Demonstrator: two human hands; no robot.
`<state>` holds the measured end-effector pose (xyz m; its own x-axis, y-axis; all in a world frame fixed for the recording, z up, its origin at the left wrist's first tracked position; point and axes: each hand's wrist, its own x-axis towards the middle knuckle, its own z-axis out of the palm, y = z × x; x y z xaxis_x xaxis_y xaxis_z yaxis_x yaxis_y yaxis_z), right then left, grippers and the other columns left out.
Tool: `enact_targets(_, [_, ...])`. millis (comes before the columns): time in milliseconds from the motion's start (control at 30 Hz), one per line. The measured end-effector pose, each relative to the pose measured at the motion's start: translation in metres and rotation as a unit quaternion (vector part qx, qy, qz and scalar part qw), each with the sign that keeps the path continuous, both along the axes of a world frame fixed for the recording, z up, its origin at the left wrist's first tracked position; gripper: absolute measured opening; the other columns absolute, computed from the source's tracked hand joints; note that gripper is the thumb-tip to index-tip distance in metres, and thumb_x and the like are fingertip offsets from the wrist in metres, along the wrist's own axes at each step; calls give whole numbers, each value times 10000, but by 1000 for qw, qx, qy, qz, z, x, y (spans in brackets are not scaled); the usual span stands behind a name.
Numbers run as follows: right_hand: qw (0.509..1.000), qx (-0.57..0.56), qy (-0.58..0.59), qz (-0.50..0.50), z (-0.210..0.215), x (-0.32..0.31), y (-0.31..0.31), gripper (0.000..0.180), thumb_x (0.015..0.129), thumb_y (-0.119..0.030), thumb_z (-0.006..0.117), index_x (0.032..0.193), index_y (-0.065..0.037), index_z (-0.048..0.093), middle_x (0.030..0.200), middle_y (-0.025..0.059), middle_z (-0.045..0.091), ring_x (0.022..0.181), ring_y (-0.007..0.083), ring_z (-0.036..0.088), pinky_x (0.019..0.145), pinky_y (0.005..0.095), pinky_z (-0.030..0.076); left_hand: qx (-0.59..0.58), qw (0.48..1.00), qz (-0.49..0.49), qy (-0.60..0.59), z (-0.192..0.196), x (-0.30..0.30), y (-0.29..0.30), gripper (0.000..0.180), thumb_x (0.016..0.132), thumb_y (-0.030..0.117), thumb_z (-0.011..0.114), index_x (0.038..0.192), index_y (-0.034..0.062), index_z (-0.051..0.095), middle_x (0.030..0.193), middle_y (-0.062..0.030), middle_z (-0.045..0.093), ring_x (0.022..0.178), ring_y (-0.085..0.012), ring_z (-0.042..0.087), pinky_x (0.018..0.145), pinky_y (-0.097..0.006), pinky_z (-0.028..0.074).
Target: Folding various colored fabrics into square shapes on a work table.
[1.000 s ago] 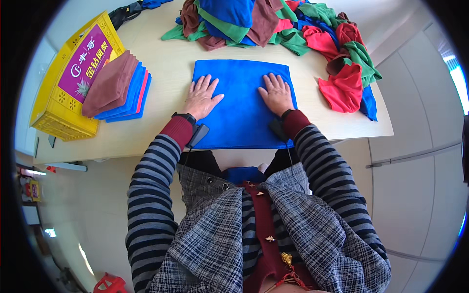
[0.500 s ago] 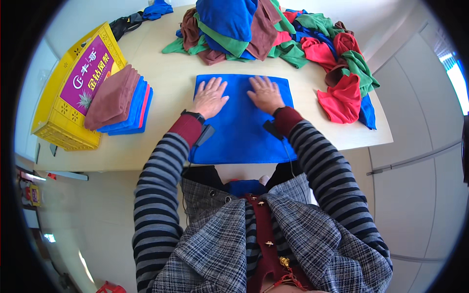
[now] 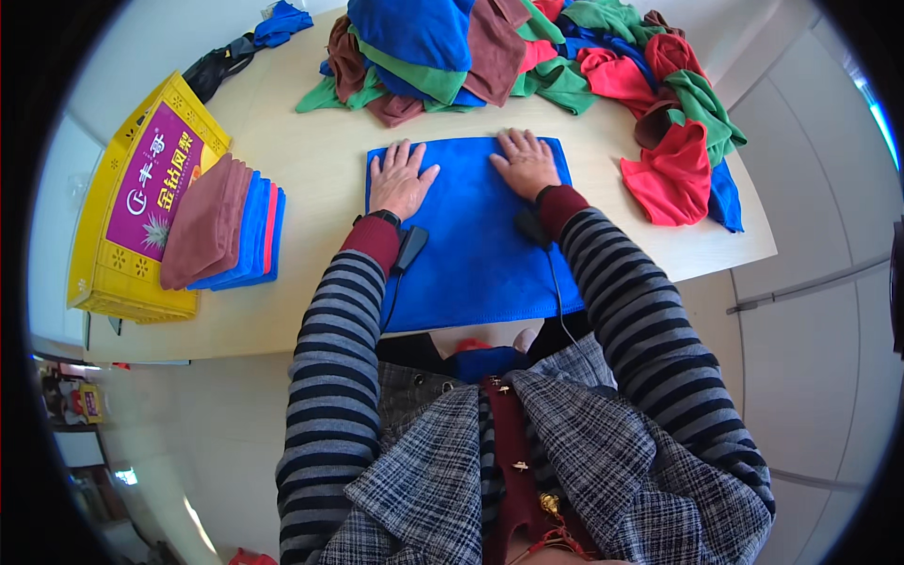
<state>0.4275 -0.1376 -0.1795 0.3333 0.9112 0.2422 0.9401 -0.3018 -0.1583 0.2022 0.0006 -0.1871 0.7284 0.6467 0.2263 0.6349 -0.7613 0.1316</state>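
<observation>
One flat blue cloth (image 3: 471,245), roughly square, smooth

Blue cloth (image 3: 466,250) partly hidden beneath the hands (image 3: 399,183)

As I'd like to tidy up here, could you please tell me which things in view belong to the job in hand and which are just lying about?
Seemingly the job's:
blue cloth, spread flat
stack of folded cloths
heap of loose cloths

Apparently just lying about:
yellow crate
black item at the table's far left
blue bundle beside it
</observation>
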Motion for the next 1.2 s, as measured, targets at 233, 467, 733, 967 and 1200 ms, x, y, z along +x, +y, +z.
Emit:
enact_targets(233, [996, 8, 8, -92, -9, 36, -49, 630, 1012, -514, 413, 1523, -144, 408, 1584, 102, 381, 1478, 341, 308, 1208, 529, 213, -34, 997, 71, -19, 5, -20, 5, 674, 1018, 567, 387, 1556, 163, 361, 1634, -129, 289, 1512, -315, 240, 1213, -559, 166])
enact_targets(467, [987, -44, -14, -152, 3, 44, -102, 630, 1006, -472, 457, 1515, -104, 403, 1580, 114, 385, 1463, 345, 332, 1175, 543, 277, -64, 985, 157, 16, 13, -80, 1, 680, 1018, 548, 398, 1553, 130, 349, 1631, -147, 288, 1519, -336, 222, 1212, -574, 162])
enact_targets(733, [993, 88, 70, 38, 25, -110, -121, 540, 957, -323, 589, 1419, -59, 493, 1451, 169, 503, 1369, 386, 434, 1106, 561, 347, 8, 1000, 19, -12, 14, -92, -135, 611, 1027, 445, 451, 1527, 98, 389, 1611, -157, 329, 1501, -346, 269, 1198, -587, 187])
enact_targets(967, [995, 71, 20, 67, 0, -166, -139, 554, 1006, -407, 497, 1465, -97, 479, 1530, 140, 448, 1447, 371, 351, 1185, 528, 259, 29, 999, 3, -27, -1, -92, -172, 588, 1038, 423, 436, 1504, 66, 422, 1585, -188, 365, 1483, -365, 291, 1199, -560, 205])
enact_targets(1200, [999, 44, -9, -8, 1, -107, -179, 572, 1018, -438, 468, 1496, -123, 455, 1568, 125, 411, 1475, 358, 316, 1208, 513, 228, 13, 998, 55, -6, -3, -121, -165, 612, 1056, 452, 379, 1546, 87, 360, 1620, -151, 314, 1503, -344, 253, 1205, -548, 193])
